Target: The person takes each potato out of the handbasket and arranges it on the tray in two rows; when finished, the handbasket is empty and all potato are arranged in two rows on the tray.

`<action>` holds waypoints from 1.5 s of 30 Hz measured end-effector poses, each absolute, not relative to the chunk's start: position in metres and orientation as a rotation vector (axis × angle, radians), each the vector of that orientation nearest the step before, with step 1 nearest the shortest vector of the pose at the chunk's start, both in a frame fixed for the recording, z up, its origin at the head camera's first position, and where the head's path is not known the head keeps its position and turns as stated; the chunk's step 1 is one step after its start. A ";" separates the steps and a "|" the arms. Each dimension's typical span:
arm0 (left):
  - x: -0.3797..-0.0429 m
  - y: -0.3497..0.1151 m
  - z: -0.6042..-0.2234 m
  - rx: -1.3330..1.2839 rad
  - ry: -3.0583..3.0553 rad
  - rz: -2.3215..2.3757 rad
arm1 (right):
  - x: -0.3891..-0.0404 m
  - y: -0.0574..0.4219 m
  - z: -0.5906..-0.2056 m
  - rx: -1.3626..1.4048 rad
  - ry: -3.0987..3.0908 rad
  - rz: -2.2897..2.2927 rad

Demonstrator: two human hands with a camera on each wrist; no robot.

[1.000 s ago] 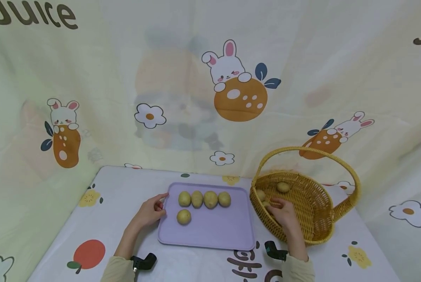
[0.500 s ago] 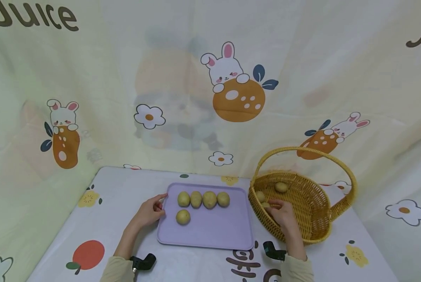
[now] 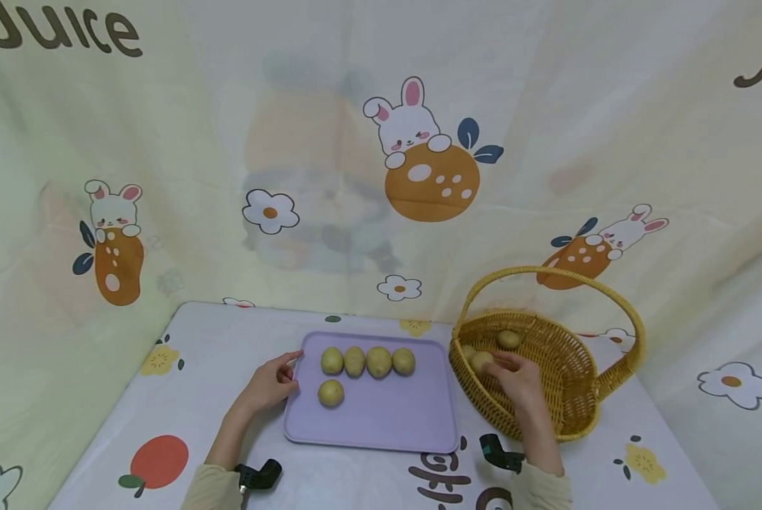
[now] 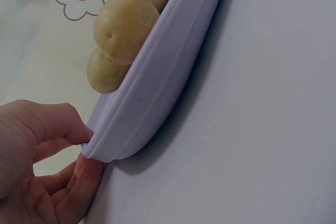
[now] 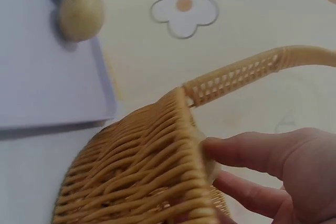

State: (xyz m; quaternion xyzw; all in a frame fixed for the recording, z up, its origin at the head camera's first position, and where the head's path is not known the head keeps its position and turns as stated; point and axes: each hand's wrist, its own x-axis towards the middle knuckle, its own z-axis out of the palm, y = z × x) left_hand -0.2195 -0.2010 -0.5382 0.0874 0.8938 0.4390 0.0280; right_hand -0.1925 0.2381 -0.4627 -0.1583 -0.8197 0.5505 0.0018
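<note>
Left fingers [image 4: 58, 121] pinch a smooth tray [image 3: 394, 421], right fingers [image 5: 247, 149] a round potato [image 3: 480, 363] inside wickerwork [image 5: 149, 158].

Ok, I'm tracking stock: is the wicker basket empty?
Not empty: in the head view, the wicker basket shows one potato near its back, and the right hand pinches another potato within it.

Pale cream fabric backdrop [image 3: 222, 127] hung behind the table, w/ soft creases. Dk brown "Juice" lettering [image 3: 65, 30] sat top L of head view. Ctr: white cartoon rabbit print [image 3: 413, 131] atop a round orange fruit print [image 3: 432, 183] w/ white spots & dk blue leaves. White flower print [image 3: 270, 212], orange ctr, was nr it on the L. Below, white patterned tablecloth [image 3: 339, 478] had a round red fruit print [image 3: 159, 462], yellow blossom print [image 3: 644, 462] nr R edge & brown characters [image 3: 441, 478] nr front.
</note>
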 end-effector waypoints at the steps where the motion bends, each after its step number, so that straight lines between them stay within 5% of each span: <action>1: -0.220 -0.201 -0.538 0.270 2.760 1.355 | -0.193 0.238 -0.461 -0.503 -2.557 1.749; 45: -0.221 -0.202 -0.539 0.254 2.742 1.366 | -0.185 0.168 -0.454 -0.283 -2.266 2.096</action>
